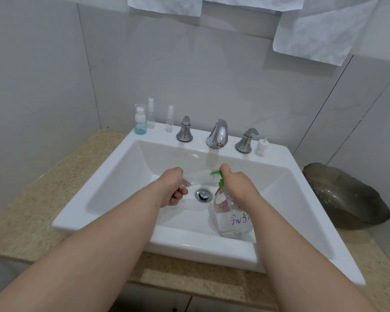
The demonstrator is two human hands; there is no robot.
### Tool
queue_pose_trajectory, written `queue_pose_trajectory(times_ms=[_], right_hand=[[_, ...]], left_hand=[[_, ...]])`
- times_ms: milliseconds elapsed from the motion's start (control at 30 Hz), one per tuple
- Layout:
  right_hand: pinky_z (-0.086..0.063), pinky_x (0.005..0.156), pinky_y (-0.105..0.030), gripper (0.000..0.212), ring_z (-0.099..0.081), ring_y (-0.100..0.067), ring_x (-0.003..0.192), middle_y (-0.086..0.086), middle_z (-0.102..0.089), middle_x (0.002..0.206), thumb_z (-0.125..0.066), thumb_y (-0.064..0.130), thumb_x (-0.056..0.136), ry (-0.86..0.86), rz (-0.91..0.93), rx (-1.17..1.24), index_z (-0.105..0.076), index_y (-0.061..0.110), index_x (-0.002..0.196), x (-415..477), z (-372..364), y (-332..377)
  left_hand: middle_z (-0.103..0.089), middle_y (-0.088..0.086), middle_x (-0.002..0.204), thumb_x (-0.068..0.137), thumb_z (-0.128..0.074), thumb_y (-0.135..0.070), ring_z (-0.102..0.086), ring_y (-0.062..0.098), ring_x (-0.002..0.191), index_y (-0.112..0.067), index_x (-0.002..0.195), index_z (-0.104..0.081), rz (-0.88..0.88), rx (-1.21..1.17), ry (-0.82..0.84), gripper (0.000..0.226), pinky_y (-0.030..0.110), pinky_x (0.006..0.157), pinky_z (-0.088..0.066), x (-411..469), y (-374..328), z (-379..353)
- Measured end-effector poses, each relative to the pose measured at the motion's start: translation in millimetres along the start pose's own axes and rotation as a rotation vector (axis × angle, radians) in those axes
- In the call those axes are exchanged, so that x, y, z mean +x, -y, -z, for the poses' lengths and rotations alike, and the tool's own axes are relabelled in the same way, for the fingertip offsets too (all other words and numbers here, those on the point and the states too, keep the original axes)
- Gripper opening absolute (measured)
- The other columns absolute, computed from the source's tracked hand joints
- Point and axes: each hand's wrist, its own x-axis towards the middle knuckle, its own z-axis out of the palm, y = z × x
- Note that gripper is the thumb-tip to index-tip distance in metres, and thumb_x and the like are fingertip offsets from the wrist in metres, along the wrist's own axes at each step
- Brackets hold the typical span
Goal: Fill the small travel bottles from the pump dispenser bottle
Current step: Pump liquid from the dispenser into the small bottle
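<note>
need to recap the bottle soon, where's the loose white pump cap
In the head view the white pump cap stands on the sink's back ledge at the far right, just right of the right tap handle.

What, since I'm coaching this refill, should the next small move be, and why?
Probably press the green pump down with the right hand, which sits on it: the left hand holds the clear travel bottle tilted, its mouth right at the nozzle.
</note>
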Motion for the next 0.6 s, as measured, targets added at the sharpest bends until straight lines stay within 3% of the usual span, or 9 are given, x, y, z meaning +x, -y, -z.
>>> queue_pose_trajectory(times_ms=[200,367,467,600], right_hand=[[-0.039,0.061,-0.031,0.053,-0.049,-0.025,0.065,0.000,-0.059,0.065,-0.034,0.044,0.098,-0.009,0.003,-0.004,-0.057,0.010,0.065,-1.4,1.2,0.0],[-0.042,0.067,-0.035,0.051,-0.053,-0.025,0.069,-0.004,-0.061,0.073,-0.031,0.045,0.098,-0.014,-0.003,-0.019,-0.056,0.010,0.070,-1.6,1.7,-0.5],[-0.046,0.073,-0.034,0.068,-0.060,-0.022,0.071,0.002,-0.065,0.070,-0.026,0.055,0.100,-0.001,-0.015,-0.049,-0.069,0.008,0.077,-1.6,2.1,-2.8],[-0.052,0.079,-0.035,0.091,-0.066,-0.023,0.070,0.005,-0.065,0.055,-0.018,0.070,0.099,0.014,-0.021,-0.110,-0.080,0.012,0.067,-4.4,3.3,-0.9]], left_hand=[[-0.048,0.006,0.063,0.099,-0.039,-0.021,-0.025,0.016,0.047,-0.011,0.088,-0.052,0.003,0.018,0.025,0.020,0.021,0.046,-0.020,-1.2,0.8,1.3],[-0.048,0.004,0.058,0.096,-0.041,-0.020,-0.024,0.016,0.046,-0.012,0.083,-0.052,0.015,0.031,0.045,0.019,0.020,0.045,-0.020,0.0,1.7,1.5],[-0.048,0.004,0.057,0.096,-0.037,-0.021,-0.024,0.015,0.045,-0.010,0.084,-0.054,0.021,0.030,0.039,0.023,0.020,0.043,-0.020,0.3,1.8,1.3],[-0.042,0.003,0.059,0.096,-0.034,-0.020,-0.019,0.016,0.049,-0.010,0.090,-0.056,0.007,0.028,0.027,0.025,0.022,0.047,-0.017,-5.4,0.1,0.5]])
